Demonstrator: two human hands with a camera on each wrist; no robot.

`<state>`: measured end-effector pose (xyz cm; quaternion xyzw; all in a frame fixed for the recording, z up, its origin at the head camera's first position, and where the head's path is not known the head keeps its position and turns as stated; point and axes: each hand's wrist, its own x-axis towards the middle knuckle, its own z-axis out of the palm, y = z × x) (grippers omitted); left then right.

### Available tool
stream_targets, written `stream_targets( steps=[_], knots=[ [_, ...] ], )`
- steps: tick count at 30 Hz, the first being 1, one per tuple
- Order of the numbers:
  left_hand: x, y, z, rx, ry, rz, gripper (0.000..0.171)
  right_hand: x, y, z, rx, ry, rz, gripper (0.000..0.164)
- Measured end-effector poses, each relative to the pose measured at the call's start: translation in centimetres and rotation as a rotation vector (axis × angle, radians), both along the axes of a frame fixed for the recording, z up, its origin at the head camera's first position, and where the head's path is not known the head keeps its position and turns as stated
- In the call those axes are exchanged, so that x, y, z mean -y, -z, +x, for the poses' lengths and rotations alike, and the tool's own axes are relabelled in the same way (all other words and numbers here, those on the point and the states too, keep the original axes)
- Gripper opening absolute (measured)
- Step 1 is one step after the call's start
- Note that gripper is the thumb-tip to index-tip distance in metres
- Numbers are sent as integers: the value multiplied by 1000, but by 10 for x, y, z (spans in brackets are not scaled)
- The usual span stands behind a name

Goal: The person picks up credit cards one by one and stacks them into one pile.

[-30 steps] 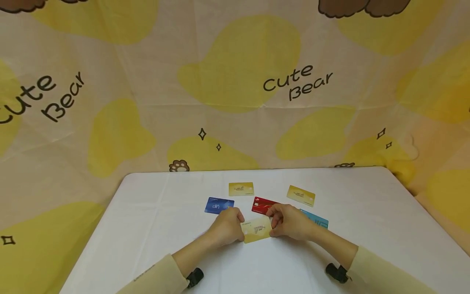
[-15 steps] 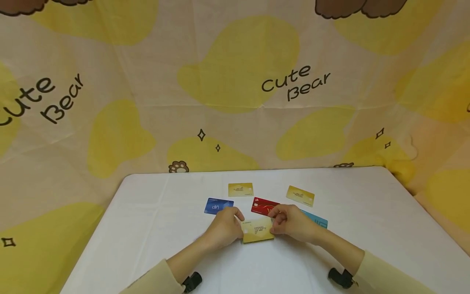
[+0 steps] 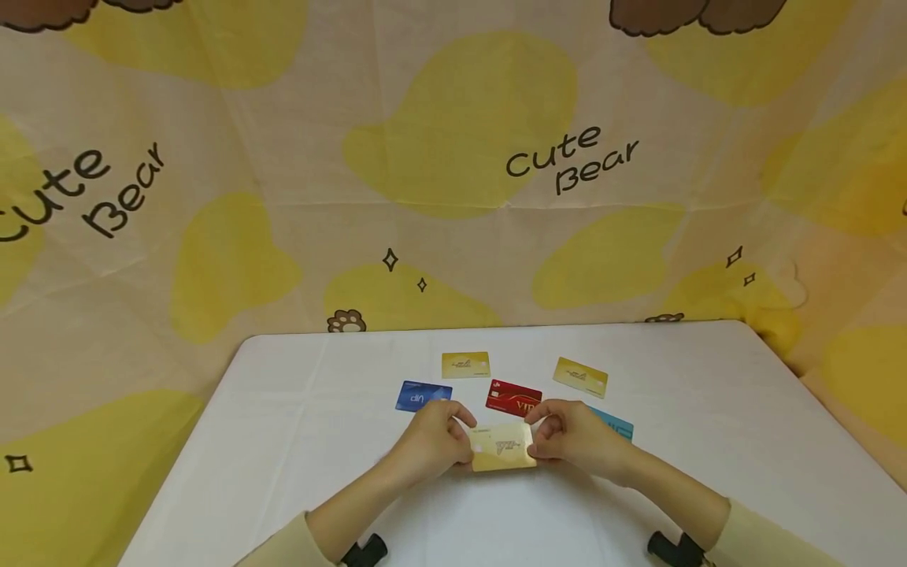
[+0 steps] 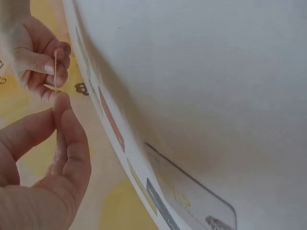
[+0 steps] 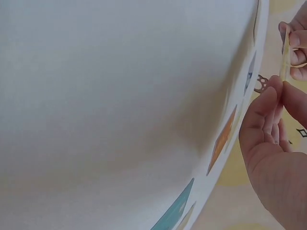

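Between my two hands a gold card [image 3: 501, 447] is held up over the white table, its printed face towards the head camera. My left hand [image 3: 434, 442] pinches its left edge between thumb and fingers. The right edge is pinched by my right hand [image 3: 579, 442]. From the left wrist the card [image 4: 55, 72] shows as a thin line, edge-on. Just behind the hands lie a red VIP card [image 3: 512, 397], a blue card [image 3: 418, 395] partly behind the left hand, and a teal card [image 3: 615, 425] partly covered by the right hand.
Two more gold cards lie farther back, one left of centre [image 3: 465, 365] and one to the right [image 3: 581, 376]. A pale card with a dark edge [image 4: 192, 189] lies low in the left wrist view. Behind the table [image 3: 298, 409] hangs a yellow patterned cloth [image 3: 453, 236].
Both hands have shifted slightly to the right with the gold card, which now sits straighter. More of the red card's lettering shows.
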<state>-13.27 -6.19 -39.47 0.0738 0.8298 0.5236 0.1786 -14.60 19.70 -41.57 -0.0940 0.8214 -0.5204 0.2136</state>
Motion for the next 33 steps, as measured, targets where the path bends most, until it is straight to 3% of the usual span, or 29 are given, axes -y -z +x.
stream_targets(
  steps=[12,22,33],
  knots=[
    [0,7,13,1,30,43,34,-2,-5,18,46,14,4,39],
    [-2,16,20,-21,73,18,33,-3,4,30,53,6,-10,36],
    [-9,25,25,38,75,53,38,-4,12,35,75,-31,-43,35]
  ],
)
